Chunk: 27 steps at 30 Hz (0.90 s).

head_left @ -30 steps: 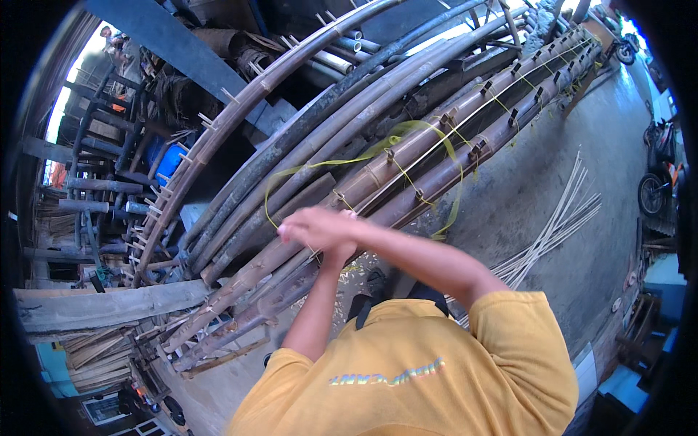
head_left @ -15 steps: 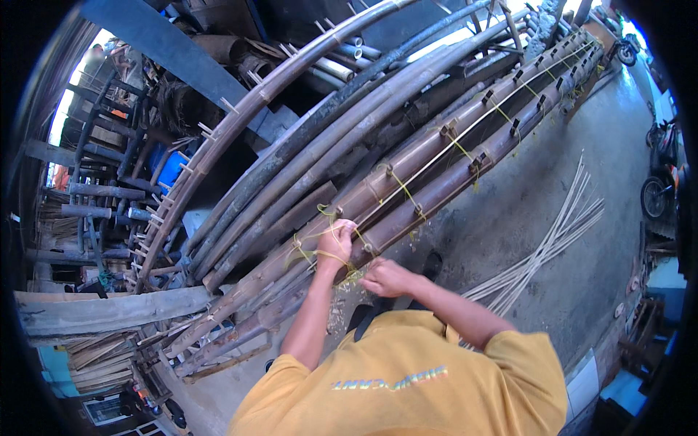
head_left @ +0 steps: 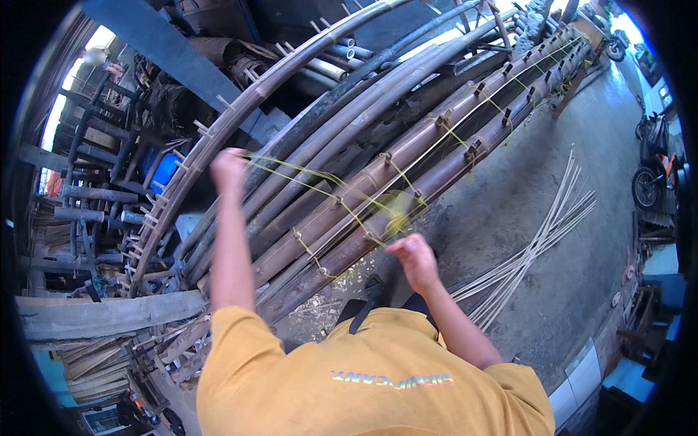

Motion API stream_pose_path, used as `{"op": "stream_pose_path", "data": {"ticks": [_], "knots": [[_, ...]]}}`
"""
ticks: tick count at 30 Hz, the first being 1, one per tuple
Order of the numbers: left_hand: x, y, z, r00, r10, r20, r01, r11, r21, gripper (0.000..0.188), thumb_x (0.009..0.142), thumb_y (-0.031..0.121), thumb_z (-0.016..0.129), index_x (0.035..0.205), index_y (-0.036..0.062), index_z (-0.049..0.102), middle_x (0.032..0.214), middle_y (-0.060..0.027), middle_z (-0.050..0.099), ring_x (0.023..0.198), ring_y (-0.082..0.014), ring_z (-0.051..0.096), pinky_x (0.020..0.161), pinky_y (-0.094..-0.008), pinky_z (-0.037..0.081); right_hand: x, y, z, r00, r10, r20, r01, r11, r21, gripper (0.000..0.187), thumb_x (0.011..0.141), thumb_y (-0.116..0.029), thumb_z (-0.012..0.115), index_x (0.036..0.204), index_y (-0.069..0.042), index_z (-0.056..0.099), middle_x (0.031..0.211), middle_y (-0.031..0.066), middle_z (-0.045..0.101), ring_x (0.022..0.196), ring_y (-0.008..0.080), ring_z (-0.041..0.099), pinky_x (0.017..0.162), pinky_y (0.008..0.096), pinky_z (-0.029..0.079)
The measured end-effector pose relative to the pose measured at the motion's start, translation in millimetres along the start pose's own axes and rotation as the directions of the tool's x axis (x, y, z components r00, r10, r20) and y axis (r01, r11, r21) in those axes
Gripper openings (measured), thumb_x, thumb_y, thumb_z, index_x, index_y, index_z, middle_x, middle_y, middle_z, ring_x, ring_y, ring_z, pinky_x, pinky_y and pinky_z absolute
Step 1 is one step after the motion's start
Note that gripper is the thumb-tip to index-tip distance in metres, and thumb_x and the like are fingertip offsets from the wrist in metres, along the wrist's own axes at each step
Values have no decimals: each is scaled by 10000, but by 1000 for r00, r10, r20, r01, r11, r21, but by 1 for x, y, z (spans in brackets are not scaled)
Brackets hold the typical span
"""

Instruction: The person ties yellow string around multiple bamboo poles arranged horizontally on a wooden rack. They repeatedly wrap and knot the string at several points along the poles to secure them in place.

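My left hand (head_left: 230, 171) is raised far out to the left, closed in a fist on yellow-green string. Two strands of the string (head_left: 291, 164) stretch from the fist across to a pair of long brown bamboo poles. My right hand (head_left: 416, 260) is beside the nearer bamboo pole (head_left: 349, 252), fingers pinched at the string close to a peg. A blurred tangle of string hangs just above it. The farther bamboo pole (head_left: 356, 190) runs parallel, with a thin pale strip (head_left: 425, 156) between the two. Short pegs and string lashings cross both poles at intervals.
Thick bare poles (head_left: 342, 120) lie behind the lashed pair. A curved pole (head_left: 222, 123) with many pegs arches at the left. Loose thin sticks (head_left: 534, 243) lie on the concrete floor at right. Motorbikes (head_left: 647, 182) stand at the far right. Cut strips (head_left: 94, 367) are piled lower left.
My left hand has swung up and left from the poles, drawing the string out long. My right hand has moved slightly right and up.
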<state>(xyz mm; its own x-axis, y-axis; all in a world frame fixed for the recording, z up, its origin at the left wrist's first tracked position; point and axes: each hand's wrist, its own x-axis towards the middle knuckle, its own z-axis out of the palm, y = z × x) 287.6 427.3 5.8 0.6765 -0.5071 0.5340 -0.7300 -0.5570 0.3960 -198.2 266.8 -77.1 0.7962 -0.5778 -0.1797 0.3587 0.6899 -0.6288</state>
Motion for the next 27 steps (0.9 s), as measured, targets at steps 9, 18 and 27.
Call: {"op": "stream_pose_path", "data": {"ticks": [9,18,27], "knots": [[-101,0,-135,919,-196,343,88,948,306,261,976,207,516,1085,35,680,1112,-221,696,1063,-394,664,909,-475,525,-48,73,-2,676,724,-137,-690,687,230,876,956,-747,371,1462,-34,429,1447,208,471,1339,333,485,1115,539,409],[-303,116,-16,943,45,330,74,937,-341,240,935,163,620,1128,20,640,1094,-198,689,1038,-351,672,882,-458,521,0,137,185,979,-202,13,181,845,-503,258,996,-184,486,769,-64,508,706,49,505,680,133,490,661,291,444],[-280,134,-28,875,-212,435,347,901,-259,188,969,187,585,980,24,677,789,-209,657,720,-397,652,688,-468,512,131,106,188,787,490,375,492,-131,-861,627,1015,-581,434,1040,-34,739,990,171,709,953,280,648,928,556,438]]}}
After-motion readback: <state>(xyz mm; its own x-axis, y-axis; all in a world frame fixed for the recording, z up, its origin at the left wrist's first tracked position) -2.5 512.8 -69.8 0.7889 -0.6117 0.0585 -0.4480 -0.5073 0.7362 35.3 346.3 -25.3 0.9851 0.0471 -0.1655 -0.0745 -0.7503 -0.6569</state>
